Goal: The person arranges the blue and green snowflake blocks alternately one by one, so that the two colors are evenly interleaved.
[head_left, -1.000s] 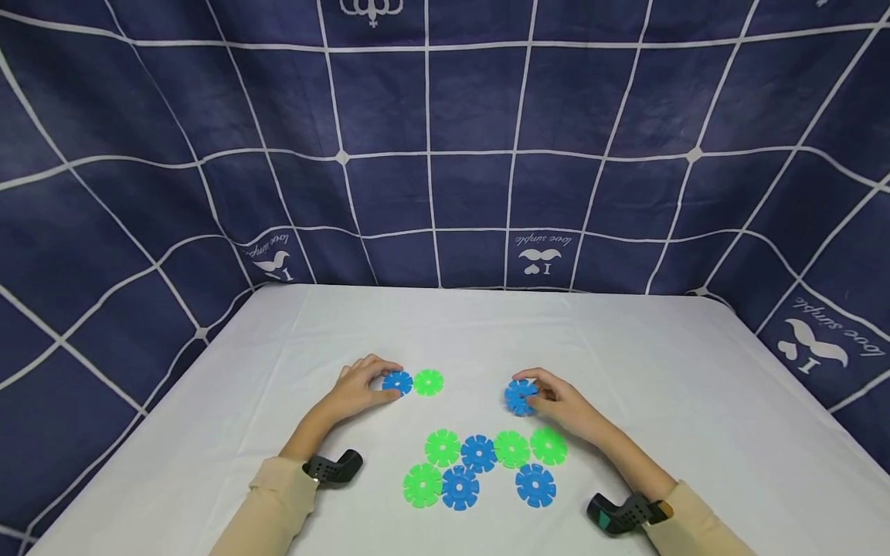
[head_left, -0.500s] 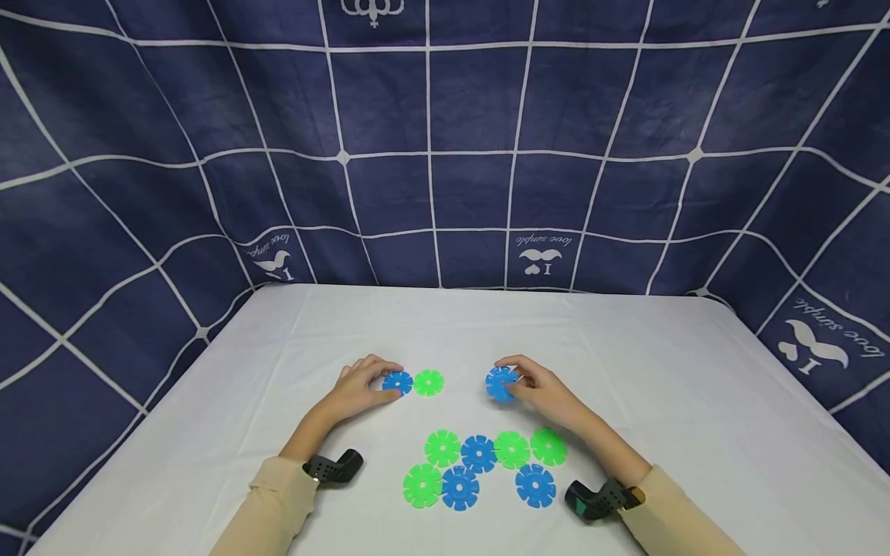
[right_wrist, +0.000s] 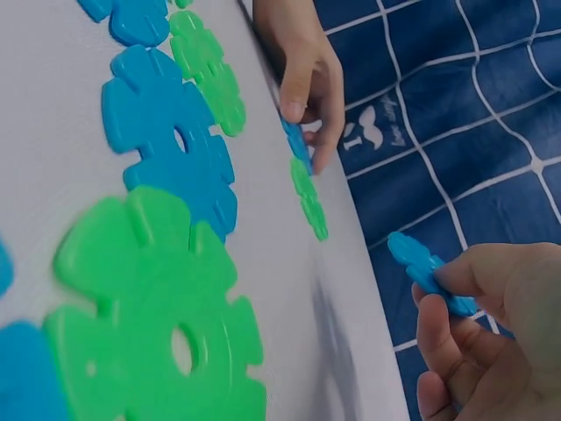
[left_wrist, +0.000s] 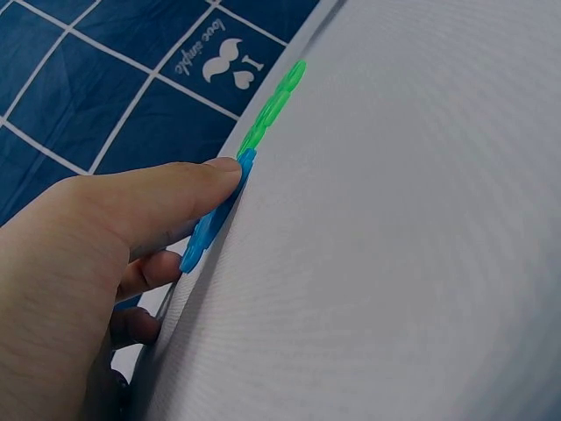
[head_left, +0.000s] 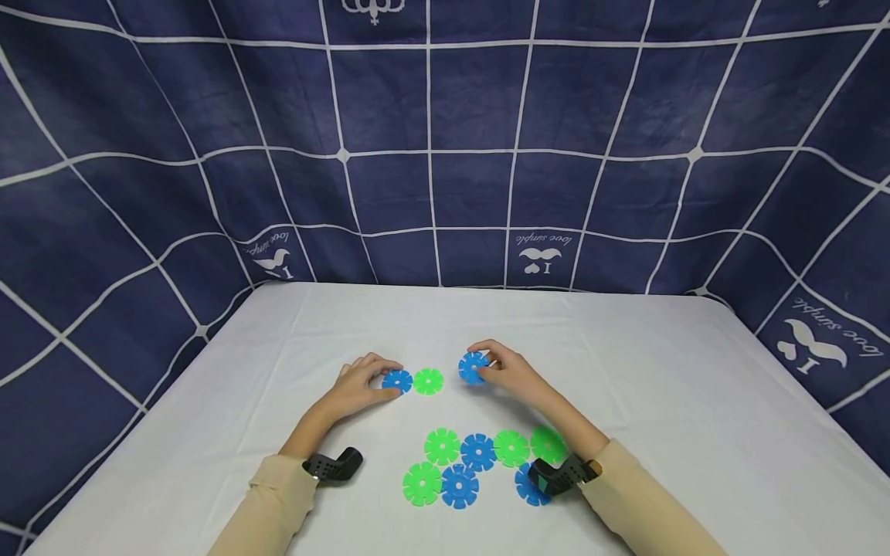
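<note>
My left hand (head_left: pixel 358 386) grips a blue notched disc (head_left: pixel 397 381) by its edges, thumb in front and fingers behind; the disc lies on the table. Against its right side sits a green notched disc (head_left: pixel 428 381), in line with it. In the left wrist view the blue disc (left_wrist: pixel 210 219) and green disc (left_wrist: pixel 273 107) meet edge to edge. To the right of that pair, my right hand (head_left: pixel 511 372) pinches another blue disc (head_left: pixel 473 367) between thumb and fingers. The right wrist view shows this blue disc (right_wrist: pixel 429 274) held up off the table.
Nearer the body lie several green and blue discs, among them a green disc (head_left: pixel 442 447) and a blue disc (head_left: pixel 460 486). My right wrist's black camera (head_left: pixel 556 475) partly covers another blue disc (head_left: pixel 530 488). A dark blue checked curtain (head_left: pixel 473 185) hangs behind the white table (head_left: pixel 334 316).
My right hand has moved left and away from the body with its blue disc, closer to the green disc. The left hand and its pair have stayed in place.
</note>
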`<state>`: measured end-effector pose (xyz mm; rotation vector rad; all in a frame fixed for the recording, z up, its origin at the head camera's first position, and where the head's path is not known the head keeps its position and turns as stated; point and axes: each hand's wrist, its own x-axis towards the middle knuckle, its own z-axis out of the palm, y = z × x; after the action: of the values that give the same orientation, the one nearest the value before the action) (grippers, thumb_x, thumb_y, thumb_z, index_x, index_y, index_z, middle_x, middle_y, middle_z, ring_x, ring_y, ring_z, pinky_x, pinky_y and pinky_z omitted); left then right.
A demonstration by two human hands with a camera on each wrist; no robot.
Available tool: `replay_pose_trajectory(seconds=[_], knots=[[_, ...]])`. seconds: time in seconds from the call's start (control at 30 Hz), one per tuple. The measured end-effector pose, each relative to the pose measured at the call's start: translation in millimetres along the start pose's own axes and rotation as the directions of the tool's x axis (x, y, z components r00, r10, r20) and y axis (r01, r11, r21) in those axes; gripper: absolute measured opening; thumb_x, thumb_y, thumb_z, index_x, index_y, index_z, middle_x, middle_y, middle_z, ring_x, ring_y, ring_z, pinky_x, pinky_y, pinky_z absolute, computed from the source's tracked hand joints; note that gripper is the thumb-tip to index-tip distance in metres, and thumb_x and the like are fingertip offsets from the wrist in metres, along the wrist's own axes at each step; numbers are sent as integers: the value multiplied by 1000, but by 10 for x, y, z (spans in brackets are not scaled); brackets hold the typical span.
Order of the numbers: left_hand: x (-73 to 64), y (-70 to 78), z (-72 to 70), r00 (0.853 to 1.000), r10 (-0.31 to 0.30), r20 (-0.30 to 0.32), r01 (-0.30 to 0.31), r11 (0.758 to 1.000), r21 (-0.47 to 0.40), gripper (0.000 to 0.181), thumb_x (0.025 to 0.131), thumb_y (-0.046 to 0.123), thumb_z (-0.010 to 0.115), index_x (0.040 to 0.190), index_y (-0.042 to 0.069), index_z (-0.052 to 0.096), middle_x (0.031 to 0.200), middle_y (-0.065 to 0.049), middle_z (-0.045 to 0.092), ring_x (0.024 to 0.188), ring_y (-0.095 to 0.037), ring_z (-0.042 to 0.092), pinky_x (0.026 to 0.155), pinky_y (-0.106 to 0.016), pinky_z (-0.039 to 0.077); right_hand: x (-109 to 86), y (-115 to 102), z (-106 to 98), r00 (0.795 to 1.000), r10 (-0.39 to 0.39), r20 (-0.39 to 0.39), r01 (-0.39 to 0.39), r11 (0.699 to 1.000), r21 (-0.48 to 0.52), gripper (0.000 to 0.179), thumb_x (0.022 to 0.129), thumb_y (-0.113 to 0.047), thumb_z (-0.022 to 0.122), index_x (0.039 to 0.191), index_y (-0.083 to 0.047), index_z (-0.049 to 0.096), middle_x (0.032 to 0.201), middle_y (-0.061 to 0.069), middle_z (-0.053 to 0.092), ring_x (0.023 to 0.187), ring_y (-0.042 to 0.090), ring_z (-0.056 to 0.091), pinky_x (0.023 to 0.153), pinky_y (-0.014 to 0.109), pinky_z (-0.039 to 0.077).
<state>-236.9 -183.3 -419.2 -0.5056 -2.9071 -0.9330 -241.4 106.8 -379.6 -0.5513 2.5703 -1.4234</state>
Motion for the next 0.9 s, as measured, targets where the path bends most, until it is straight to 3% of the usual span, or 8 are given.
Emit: replay_pose_trajectory(seconds=[0.23,0.57,0.8,0.9], knots=[[-4,-1,-7,1000,-3,3,3,1000,-4,43,76,41,69,114,23,61,102,4,55,97,-14,47,73,-30,24,113,0,168,1000,19,18,-19,999,-42,37,81,-7,57,118,-10,54,82,5,53,64,13,44,57,25,37],[-10,-2,-6,1000,7,-1,-7,1000,2,43,76,39,69,114,21,61,102,2,55,96,-16,48,73,-29,24,103,8,324,997,33,-65,-45,980,-195,31,82,-10,64,112,-9,57,79,5,48,69,15,42,61,27,34],[-12,7,-8,1000,7,-2,-7,1000,-5,43,76,39,69,114,21,61,102,2,55,97,-15,48,74,-30,24,90,15,357,991,101,-86,-121,952,-279,31,82,-20,65,110,-8,58,92,6,47,80,16,47,72,31,42],[-12,10,-7,1000,7,-1,-7,1000,-7,43,76,39,69,114,21,62,101,2,55,96,-15,48,73,-29,24,85,15,357,992,100,-72,-118,944,-307,34,83,-23,63,113,-8,57,97,8,46,85,18,49,80,36,44]])
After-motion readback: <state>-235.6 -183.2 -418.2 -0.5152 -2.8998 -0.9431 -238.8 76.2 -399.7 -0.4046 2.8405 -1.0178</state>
